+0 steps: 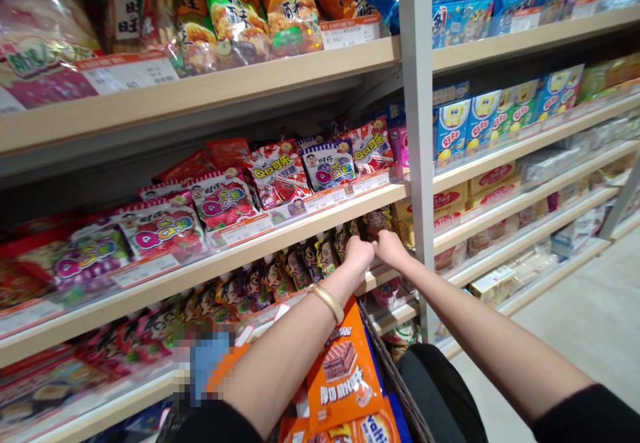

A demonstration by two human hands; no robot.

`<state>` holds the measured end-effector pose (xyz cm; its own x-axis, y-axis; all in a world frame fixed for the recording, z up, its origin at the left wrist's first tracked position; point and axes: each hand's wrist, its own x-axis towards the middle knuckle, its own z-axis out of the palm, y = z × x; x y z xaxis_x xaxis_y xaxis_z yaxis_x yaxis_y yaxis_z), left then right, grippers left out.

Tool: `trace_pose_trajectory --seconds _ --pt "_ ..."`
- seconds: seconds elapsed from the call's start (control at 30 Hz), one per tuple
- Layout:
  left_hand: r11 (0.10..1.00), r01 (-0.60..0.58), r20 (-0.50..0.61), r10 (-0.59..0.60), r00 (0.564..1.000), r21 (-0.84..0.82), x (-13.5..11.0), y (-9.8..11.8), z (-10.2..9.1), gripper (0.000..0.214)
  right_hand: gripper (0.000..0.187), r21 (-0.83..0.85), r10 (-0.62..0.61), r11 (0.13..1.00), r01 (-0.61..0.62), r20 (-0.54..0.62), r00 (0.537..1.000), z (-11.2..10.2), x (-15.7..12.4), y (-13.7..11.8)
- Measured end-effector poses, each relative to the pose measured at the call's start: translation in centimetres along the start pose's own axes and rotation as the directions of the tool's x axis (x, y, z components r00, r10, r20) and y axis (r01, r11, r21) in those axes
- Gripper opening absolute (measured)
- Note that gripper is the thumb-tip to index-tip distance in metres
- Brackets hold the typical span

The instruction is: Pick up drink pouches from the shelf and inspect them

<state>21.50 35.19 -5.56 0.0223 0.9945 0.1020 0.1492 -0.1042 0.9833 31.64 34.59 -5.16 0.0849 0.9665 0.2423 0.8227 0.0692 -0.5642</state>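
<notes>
My left hand (359,256), with a gold bracelet (327,301) on its wrist, reaches to a lower shelf. Its fingers are curled; what they hold, if anything, is hidden. Close beside it, my right hand (391,250) is closed too, at the shelf's edge. Just behind both hands stand small spouted pouches with cartoon faces (379,221), in a row running left along the shelf (277,275). Below my left forearm, a dark woven basket (395,373) holds an orange wafer packet (345,363) and other orange and blue packs.
Above my hands, a shelf carries QQ gummy bags (223,199) with price tags. Higher up are orange and green snack bags (287,9). A grey upright post (419,129) divides the shelving; blue biscuit boxes (453,129) stand right of it. Pale floor (565,323) lies at the right.
</notes>
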Motion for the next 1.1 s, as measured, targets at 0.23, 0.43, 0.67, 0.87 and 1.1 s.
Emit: trace_pose_trajectory --seconds 0.23,0.43,0.67,0.87,1.1 --pt "0.989 0.111 -0.167 -0.094 0.982 0.100 0.1 2.8 0.9 0.029 0.041 0.092 -0.065 0.994 0.059 0.059 0.996 0.1 0.7 -0.6" --pt "0.993 0.070 -0.143 -0.056 0.988 0.096 -1.9 2.1 0.8 0.026 0.027 0.129 0.008 0.992 -0.013 0.040 0.999 1.0 0.7 0.2" --pt "0.997 -0.059 -0.105 0.064 0.992 0.052 -4.1 2.1 -1.2 0.042 0.035 0.303 0.002 0.953 0.030 -0.105 0.994 1.3 -0.5 1.5" --pt "0.929 -0.368 0.068 0.366 0.928 0.022 -7.0 3.6 -2.3 0.052 0.035 0.511 -0.044 0.845 0.161 -0.233 0.971 0.4 -3.4 2.4" --pt "0.803 -0.594 0.174 0.592 0.787 -0.048 -12.3 7.0 -5.0 0.050 0.041 0.622 -0.091 0.747 0.235 -0.254 0.963 -2.5 -7.0 0.4"
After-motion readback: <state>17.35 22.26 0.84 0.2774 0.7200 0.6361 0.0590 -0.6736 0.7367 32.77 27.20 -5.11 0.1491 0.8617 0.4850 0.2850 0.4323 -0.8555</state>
